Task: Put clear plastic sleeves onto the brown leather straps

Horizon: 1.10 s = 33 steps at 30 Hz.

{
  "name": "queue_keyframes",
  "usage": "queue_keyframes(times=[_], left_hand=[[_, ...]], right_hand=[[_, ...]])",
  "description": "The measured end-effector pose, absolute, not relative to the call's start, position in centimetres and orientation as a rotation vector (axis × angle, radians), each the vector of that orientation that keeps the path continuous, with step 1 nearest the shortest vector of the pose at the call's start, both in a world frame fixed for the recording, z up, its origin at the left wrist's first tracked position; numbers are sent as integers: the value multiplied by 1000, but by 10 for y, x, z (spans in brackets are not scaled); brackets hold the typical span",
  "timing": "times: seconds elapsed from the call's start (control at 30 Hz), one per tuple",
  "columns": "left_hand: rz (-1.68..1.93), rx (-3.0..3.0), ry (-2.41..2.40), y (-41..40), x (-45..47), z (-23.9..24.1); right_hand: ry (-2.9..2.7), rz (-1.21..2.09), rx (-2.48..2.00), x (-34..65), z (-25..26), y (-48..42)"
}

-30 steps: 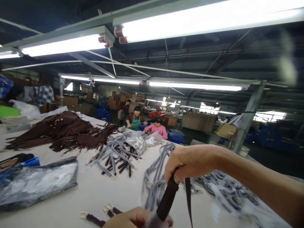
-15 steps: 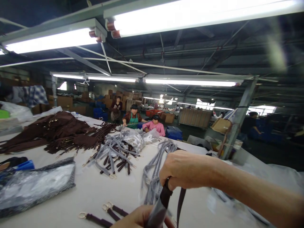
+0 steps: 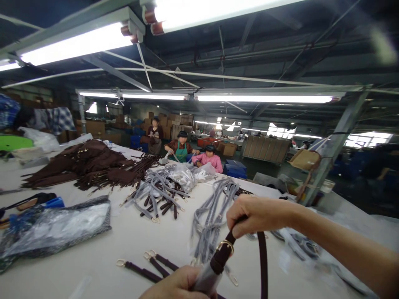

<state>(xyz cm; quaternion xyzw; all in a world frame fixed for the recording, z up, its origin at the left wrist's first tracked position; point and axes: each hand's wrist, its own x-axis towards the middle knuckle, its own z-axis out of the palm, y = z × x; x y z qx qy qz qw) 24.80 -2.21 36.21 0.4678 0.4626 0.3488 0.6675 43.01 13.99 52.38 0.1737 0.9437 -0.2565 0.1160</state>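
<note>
A dark brown strap [image 3: 220, 261] with a gold-coloured buckle runs between my two hands. My right hand [image 3: 251, 215] is closed round its upper part, and a length of strap hangs down beyond the wrist. Low in the view, my left hand [image 3: 177, 284] grips the strap's lower part, where a grey plastic sleeve [image 3: 206, 279] covers it. Left of that hand lie several brown straps [image 3: 141, 270] with gold clasps. Just behind my right hand is a bundle of grey-sleeved straps [image 3: 207, 220].
Brown straps are heaped on the pale table [image 3: 149, 238] at the far left, with a pile of sleeved straps [image 3: 162, 187] beside them. A clear plastic bag [image 3: 71, 224] lies at left. Two co-workers sit across the table; another person stands behind. A metal post [image 3: 338, 145] rises at right.
My right hand has drawn up and away from my left hand, and the gold buckle now shows between them. The whole view has shifted, so table things appear farther right.
</note>
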Motion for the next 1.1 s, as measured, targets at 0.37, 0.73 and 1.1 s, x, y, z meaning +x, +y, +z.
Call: queue_keyframes(times=[0.37,0.73,1.1], left_hand=[[796,1101,1052,-7,264,345],[831,1161,1000,-12,271,364],[881,1144,981,-12,271,353]], right_hand=[[2956,-66,421,419,564,101],[2928,-47,365,411,545,88],[2822,-4,231,394,510,73]])
